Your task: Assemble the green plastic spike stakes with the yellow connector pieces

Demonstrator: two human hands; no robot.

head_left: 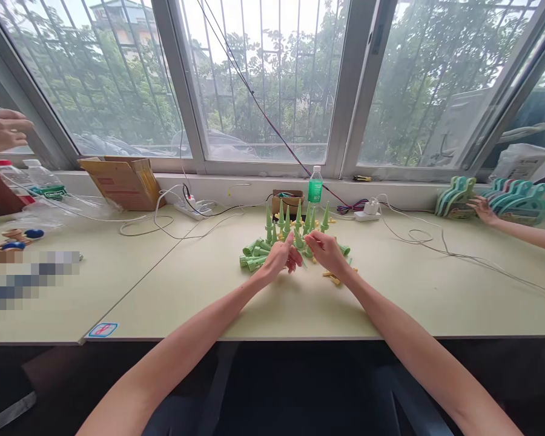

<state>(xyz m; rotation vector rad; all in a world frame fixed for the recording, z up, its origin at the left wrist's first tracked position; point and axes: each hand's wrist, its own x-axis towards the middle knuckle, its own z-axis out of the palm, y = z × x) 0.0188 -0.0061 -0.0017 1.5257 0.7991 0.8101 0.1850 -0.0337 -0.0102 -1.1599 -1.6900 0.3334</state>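
My left hand (281, 257) is curled around a green pointed cone piece (304, 261), whose tip slants downward between my hands. My right hand (327, 249) is closed in a pinch close beside it; whatever sits between those fingertips is too small to make out. Just behind my hands, several green spiked cones (326, 217) stand upright in a cluster. Green tube-like pieces (251, 263) lie in a pile to the left of my left hand. Small yellow pieces (332, 278) are scattered on the table under my right wrist and among the cones.
A small cardboard box (287, 198) and a green-liquid bottle (315, 185) stand behind the cones. White cables and a power strip (194, 209) run along the table (200, 303). At right, another person's hand (484, 211) touches teal hangers (522, 203); another hand (2, 130) shows at far left.
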